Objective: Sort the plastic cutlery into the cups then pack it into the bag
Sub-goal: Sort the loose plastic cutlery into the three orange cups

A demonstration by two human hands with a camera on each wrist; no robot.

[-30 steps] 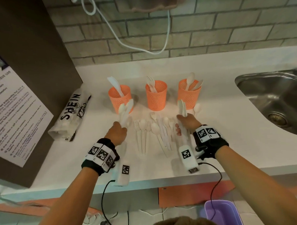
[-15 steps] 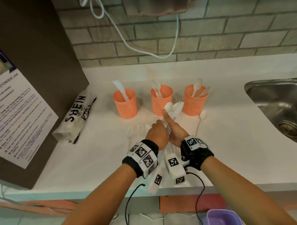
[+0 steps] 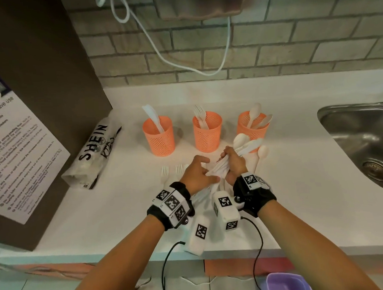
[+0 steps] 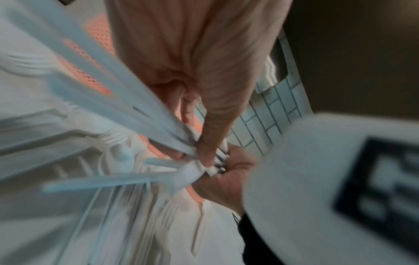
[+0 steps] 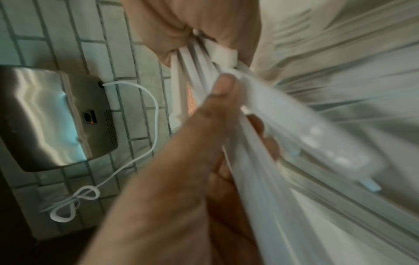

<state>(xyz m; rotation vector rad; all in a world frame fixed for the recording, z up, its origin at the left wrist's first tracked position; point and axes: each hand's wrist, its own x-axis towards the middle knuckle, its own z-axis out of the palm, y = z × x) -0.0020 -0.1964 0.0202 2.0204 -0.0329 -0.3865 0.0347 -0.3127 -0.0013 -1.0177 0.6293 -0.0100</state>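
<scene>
Three orange mesh cups stand in a row: the left cup [image 3: 159, 138] holds a knife, the middle cup [image 3: 207, 135] forks, the right cup [image 3: 250, 125] spoons. My right hand [image 3: 228, 157] grips a bundle of white plastic cutlery [image 3: 244, 144] just in front of the right cup, spoon bowls pointing up and right. My left hand [image 3: 208, 170] pinches the bundle's handle ends [image 5: 224, 53]. Both wrist views are blurred and show the bundle [image 4: 136, 100] between the two hands. Loose forks [image 3: 165, 174] lie left of my hands and a spoon [image 3: 262, 152] lies at the right.
A folded SHEIN bag [image 3: 94, 153] lies at the left against a brown cabinet [image 3: 41, 85]. A steel sink [image 3: 361, 137] is sunk into the counter at the right. A white cable [image 3: 182, 66] hangs on the brick wall. The counter's front edge [image 3: 125, 255] is near my wrists.
My hands, apart and each holding cutlery a second ago, have come together at the centre. The pieces now form one bundle, tilted toward the right cup.
</scene>
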